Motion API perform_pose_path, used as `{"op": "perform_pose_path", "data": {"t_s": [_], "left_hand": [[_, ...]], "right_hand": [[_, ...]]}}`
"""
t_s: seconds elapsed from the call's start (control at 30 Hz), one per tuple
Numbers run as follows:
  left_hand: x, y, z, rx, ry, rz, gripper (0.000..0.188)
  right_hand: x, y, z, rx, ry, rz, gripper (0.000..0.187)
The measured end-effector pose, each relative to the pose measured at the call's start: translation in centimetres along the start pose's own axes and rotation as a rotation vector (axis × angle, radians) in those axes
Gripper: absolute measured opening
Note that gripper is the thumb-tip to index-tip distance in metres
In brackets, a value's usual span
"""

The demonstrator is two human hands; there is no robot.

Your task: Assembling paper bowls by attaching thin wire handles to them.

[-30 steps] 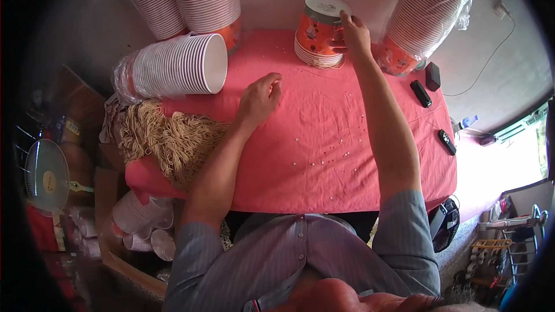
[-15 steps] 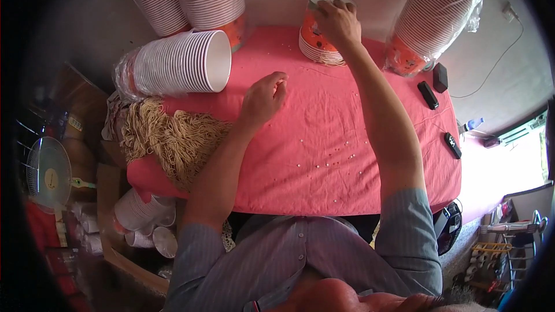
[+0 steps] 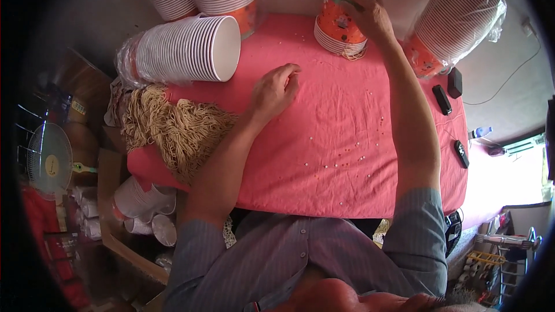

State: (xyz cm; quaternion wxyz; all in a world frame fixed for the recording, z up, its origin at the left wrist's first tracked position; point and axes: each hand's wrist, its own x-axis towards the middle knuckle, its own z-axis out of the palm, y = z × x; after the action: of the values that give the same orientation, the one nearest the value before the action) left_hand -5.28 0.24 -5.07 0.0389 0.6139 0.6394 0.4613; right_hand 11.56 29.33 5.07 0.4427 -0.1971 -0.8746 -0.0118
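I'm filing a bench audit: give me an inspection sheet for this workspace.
Surface: wrinkled pink tablecloth, small pale and reddish bits scattered.
Work items: short stack of round orange tubs, upturned.
Clutter: beige string heap; white round tubs nested on their side, partly in plastic.
Hands: right hand at the stack's upper edge; left hand loosely curled, nothing seen held.
Cables: thin dark cable against the wall, right.
Surroundings: open brown cardboard box, left, holding tubs.

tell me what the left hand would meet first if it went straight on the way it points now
The left hand would probably meet the upturned orange tubs first, near their stacked white rims, though depth is hard to judge from this view.
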Motion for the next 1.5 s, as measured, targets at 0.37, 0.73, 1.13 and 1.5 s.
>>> {"op": "perform_pose_path", "data": {"t_s": [0.37,0.73,1.13,1.5], "left_hand": [[0.5,1.3,0.3,0.050,0.014,0.057,0.019],[1.7,-1.8,-16.7,0.411,0.911,0.100,0.011],[1.5,-4.7,-16.7,0.392,0.527,0.155,0.024],[1.6,-3.7,-16.3,0.456,0.422,0.024,0.036]], "right_hand": [[0.3,0.8,-2.2,-0.093,-0.173,0.064,0.045],[-5.7,-21.7,2.5,0.439,-0.227,0.165,0.019],[-3.2,-29.7,10.3,0.687,-0.257,0.288,0.026],[-4.3,-32.1,10.8,0.547,-0.253,0.443,0.035]]}}
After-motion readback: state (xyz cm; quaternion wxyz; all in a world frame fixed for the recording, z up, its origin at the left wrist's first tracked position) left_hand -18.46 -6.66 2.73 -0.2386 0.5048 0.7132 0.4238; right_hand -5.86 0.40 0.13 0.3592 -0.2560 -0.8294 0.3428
